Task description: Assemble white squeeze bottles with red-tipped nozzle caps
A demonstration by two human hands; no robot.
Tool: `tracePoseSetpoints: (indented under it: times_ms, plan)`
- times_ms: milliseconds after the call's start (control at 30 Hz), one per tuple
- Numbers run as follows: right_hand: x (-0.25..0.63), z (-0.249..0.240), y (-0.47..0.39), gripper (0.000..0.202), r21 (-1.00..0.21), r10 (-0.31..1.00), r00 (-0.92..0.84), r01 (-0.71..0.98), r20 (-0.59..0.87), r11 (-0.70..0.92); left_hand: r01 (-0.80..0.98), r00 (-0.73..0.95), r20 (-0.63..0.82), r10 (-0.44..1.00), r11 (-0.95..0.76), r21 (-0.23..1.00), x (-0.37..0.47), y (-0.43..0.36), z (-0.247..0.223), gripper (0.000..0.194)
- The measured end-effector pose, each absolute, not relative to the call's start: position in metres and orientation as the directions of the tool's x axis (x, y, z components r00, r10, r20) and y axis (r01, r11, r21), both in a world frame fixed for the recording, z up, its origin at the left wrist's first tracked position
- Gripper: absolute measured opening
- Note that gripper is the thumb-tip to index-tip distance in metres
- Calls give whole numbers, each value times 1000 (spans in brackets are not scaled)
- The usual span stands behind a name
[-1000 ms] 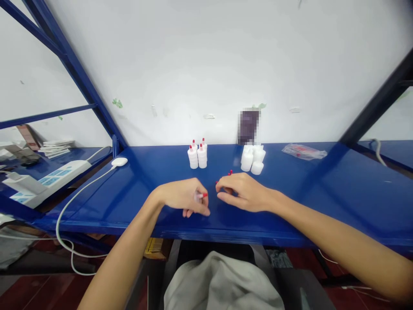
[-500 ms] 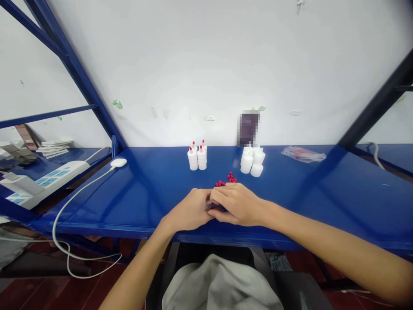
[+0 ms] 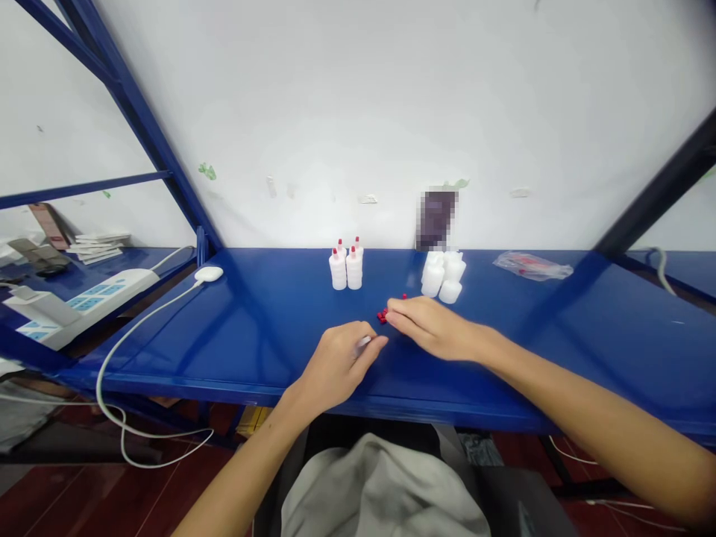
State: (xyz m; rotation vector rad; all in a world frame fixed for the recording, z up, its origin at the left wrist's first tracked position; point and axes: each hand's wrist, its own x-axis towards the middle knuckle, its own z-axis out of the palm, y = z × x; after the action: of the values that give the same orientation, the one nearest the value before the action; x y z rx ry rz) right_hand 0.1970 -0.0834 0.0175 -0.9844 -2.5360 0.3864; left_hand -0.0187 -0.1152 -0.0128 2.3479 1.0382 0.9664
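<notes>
Near the front edge of the blue table, my left hand (image 3: 341, 365) is closed around a small white nozzle piece (image 3: 362, 343), whose tip shows between thumb and fingers. My right hand (image 3: 433, 326) is over the small red caps (image 3: 383, 315), thumb and fingertips together; whatever it grips is too small to make out. Several caps are partly hidden by it. Behind stand several white bottles with red tips (image 3: 347, 272), grouped upright. Right of them is a cluster of white bottles without red tips (image 3: 441, 277).
A clear plastic bag with red items (image 3: 532, 265) lies at the back right of the blue table (image 3: 268, 313). A white charger (image 3: 207, 274) with a cable is at the left. Beyond the frame post is a power strip (image 3: 95, 304).
My hands have parted. The right one has moved up and away to the red caps, while the left has stayed near the table's front with its white piece showing more.
</notes>
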Motion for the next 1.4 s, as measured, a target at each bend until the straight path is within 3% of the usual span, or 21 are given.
tracePoseSetpoints:
  times_ms: [133,200,333,600,700,767,833,900,1000,1067,1267,1400]
  plan:
    - [210,17,-69,28,-119,751,-634,744,185,658,442,427,365,827,-543,714,-20,-114,-12,12]
    - [212,17,-67,27,-51,747,-636,754,191,655,442,423,334,842,-514,735,-19,-113,-11,12]
    - [208,20,-75,33,-173,743,-623,726,246,666,441,466,353,811,-559,702,-16,-110,-9,20]
    - [183,10,-92,28,-433,633,-710,488,310,758,382,521,328,788,-559,736,-17,-113,-9,23]
    - [186,12,-91,28,-417,593,-697,437,403,797,392,556,279,783,-543,743,-15,-114,-8,24]
    - [196,20,-88,30,-344,605,-607,500,515,794,434,555,252,793,-534,725,-14,-114,-8,27]
    - [214,35,-84,29,-252,646,-444,667,622,701,476,541,245,804,-533,699,-14,-115,-7,31]
    - [235,51,-79,26,-185,722,-246,868,647,461,500,544,248,802,-547,671,-14,-116,-5,28]
    - [262,67,-69,25,-149,831,8,985,556,90,529,547,269,793,-576,623,-16,-119,-4,27]
    - [271,66,-61,29,-97,890,69,995,451,-28,551,545,276,792,-586,595,-18,-120,-4,27]
    - [275,44,-45,40,41,983,33,998,182,-41,496,533,322,782,-598,630,-22,-120,-6,22]
    - [265,47,-53,42,-6,946,47,999,321,-48,466,492,339,802,-571,675,-19,-118,-6,26]
